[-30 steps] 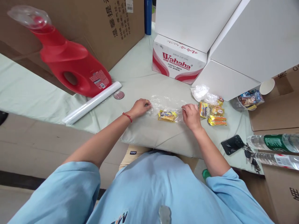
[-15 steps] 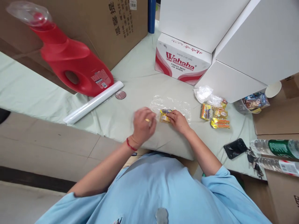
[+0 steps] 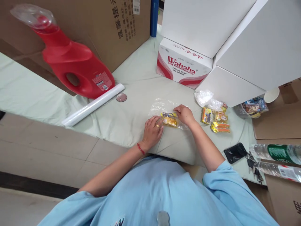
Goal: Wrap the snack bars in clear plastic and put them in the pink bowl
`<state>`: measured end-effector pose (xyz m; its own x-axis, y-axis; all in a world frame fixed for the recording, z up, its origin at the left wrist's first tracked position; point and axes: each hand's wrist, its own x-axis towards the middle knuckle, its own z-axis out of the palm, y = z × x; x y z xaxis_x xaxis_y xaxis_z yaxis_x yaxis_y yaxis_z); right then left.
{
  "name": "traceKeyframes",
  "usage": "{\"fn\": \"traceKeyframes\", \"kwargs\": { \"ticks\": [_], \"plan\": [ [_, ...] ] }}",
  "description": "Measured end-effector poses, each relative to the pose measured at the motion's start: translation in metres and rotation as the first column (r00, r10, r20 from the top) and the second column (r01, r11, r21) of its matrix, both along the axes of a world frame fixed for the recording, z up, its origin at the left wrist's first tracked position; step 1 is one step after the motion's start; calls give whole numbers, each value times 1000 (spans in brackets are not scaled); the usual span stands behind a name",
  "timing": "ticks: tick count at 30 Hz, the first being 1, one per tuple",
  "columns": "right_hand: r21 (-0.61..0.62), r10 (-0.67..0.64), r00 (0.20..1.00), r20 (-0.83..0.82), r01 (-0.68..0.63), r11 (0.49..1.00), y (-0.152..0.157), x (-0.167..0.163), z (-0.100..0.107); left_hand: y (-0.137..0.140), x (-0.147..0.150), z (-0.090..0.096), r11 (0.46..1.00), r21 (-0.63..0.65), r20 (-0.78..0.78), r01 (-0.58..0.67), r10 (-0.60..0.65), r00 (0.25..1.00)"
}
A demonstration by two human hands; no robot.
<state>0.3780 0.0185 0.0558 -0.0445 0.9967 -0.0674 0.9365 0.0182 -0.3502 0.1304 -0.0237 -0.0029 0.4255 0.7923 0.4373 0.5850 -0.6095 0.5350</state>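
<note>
A sheet of clear plastic film [image 3: 155, 108] lies on the cloth-covered table. On it sit a gold-yellow wrapped snack packet [image 3: 169, 121] and, just behind that, a smaller blue-and-yellow packet [image 3: 166, 114]. My left hand [image 3: 152, 130], with a ring and a red bracelet, rests at the left end of the packets, fingers stretched over the film. My right hand [image 3: 185, 115] is at their right, thumb and fingertips pinched together at the film. The fingertips partly hide what they grip.
Right of my hands lie a small yellow box [image 3: 206, 115], yellow packets [image 3: 220, 127] and crumpled clear plastic [image 3: 204, 98]. A white film roll [image 3: 94, 105], a round disc [image 3: 121, 97] and a red jug [image 3: 80, 66] are left. Behind stands a Wahaha carton [image 3: 183, 64]; a phone [image 3: 235, 153] lies right.
My left hand has come down and right onto the film beside the packets. My right hand has let go of the packets and shifted slightly right and away from me. Both packets now show more fully.
</note>
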Motion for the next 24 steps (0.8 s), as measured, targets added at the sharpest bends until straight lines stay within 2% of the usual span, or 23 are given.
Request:
{"fn": "traceKeyframes", "kwargs": {
  "ticks": [2, 5, 9, 14, 19, 24],
  "plan": [
    [-90, 112, 994, 1, -111, 990, 14, 5, 2, 5, -2, 2, 998, 0, 38, -63, 63, 997],
    [-196, 253, 967, -28, -253, 947, 29, 8, 7, 25, -2, 10, 993, -5, 29, -120, 120, 992],
    [-268, 293, 956, -15, -286, 920, 39, 5, 12, 63, 8, 22, 998, -47, -73, -34, 30, 997],
    [-300, 263, 965, -8, -254, 920, 37, 1, 10, 86, 15, 23, 986, -120, -194, 114, -136, 971],
    [-299, 177, 980, -85, -195, 934, 31, 9, 8, 74, 6, 26, 985, -48, -132, 165, -170, 977],
    [-295, 60, 968, -244, -133, 946, 25, 14, 17, 58, -3, 34, 956, 56, -94, 288, -282, 955]
  ]
}}
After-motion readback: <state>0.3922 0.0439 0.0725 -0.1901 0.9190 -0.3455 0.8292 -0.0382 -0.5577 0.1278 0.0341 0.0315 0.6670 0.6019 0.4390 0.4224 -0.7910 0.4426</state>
